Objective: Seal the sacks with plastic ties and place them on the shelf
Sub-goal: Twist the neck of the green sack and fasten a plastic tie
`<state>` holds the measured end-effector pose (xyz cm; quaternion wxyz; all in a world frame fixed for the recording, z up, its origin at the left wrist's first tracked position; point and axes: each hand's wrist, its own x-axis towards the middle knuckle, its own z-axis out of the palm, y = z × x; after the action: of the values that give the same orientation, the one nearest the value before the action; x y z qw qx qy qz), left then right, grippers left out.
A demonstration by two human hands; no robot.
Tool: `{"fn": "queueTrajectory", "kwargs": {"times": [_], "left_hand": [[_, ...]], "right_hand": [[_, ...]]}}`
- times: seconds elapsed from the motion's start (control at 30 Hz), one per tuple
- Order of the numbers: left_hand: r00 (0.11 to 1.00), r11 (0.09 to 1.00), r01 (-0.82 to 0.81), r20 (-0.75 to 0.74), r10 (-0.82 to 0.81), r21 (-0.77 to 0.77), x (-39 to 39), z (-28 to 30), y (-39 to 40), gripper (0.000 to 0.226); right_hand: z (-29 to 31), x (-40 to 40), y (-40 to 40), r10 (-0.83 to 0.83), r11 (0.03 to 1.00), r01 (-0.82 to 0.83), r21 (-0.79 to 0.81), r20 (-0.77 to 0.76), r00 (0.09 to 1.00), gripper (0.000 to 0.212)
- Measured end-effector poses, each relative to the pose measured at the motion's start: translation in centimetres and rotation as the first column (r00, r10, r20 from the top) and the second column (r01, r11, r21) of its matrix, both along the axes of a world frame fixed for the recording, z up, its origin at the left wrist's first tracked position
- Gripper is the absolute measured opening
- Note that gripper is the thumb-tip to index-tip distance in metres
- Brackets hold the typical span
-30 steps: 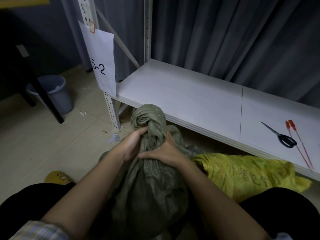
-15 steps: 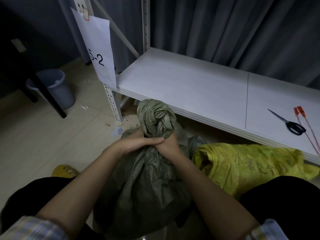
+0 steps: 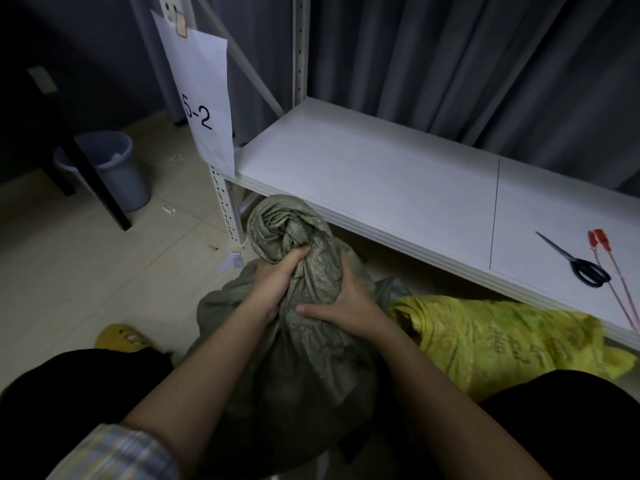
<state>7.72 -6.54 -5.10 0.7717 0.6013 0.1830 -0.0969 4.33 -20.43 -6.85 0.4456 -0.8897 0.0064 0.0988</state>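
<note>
Left hand (image 3: 277, 278): I'm still gripping the green sack (image 3: 294, 341) neck, now lower.
Right hand (image 3: 349, 303): I'm now clasping the neck's side, fingers curled round it.

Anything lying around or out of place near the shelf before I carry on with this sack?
Small white scraps and a bit of orange litter lie on the floor by the bin. The yellow sack lies slumped under the shelf, unsealed as far as shows. Nothing looks damaged.
</note>
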Motion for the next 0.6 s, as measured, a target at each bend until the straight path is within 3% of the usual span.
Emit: {"fn": "queueTrajectory", "kwargs": {"times": [0.1,0.17,0.23,0.37,0.47,0.6], "left_hand": [[1.0,1.0,-0.001,0.021,0.001,-0.027,-0.5,-0.1,-0.4,0.065],[0.998,0.996,0.048,0.054,-0.044,-0.073,-1.2,0.0,-0.5,0.039],[0.985,0.989,0.146,0.096,-0.144,-0.017,-1.8,0.2,-0.2,0.02],[0.933,0.925,0.332,0.076,-0.351,0.185,-2.1,0.1,0.0,0.025],[0.978,0.969,0.171,0.09,-0.188,0.177,-1.4,0.4,-1.1,0.042],[0.993,0.975,0.008,0.115,-0.034,0.221,-0.6,0.6,-2.3,0.025]], "right_hand": [[-0.7,-0.5,1.1,-0.077,0.993,0.064,0.096,0.138,0.987,0.081],[-0.5,-0.6,2.1,-0.086,0.996,0.077,0.047,0.238,0.968,0.066],[-0.6,-0.5,2.6,-0.075,0.997,0.075,0.014,0.277,0.958,0.059],[-0.3,-0.1,2.8,0.01,0.979,0.037,-0.203,0.226,0.974,0.043],[0.0,-0.1,3.3,0.104,0.901,0.012,-0.433,0.242,0.965,0.046],[0.0,-0.1,3.5,0.09,0.899,0.021,-0.437,0.232,0.969,0.055]]}}
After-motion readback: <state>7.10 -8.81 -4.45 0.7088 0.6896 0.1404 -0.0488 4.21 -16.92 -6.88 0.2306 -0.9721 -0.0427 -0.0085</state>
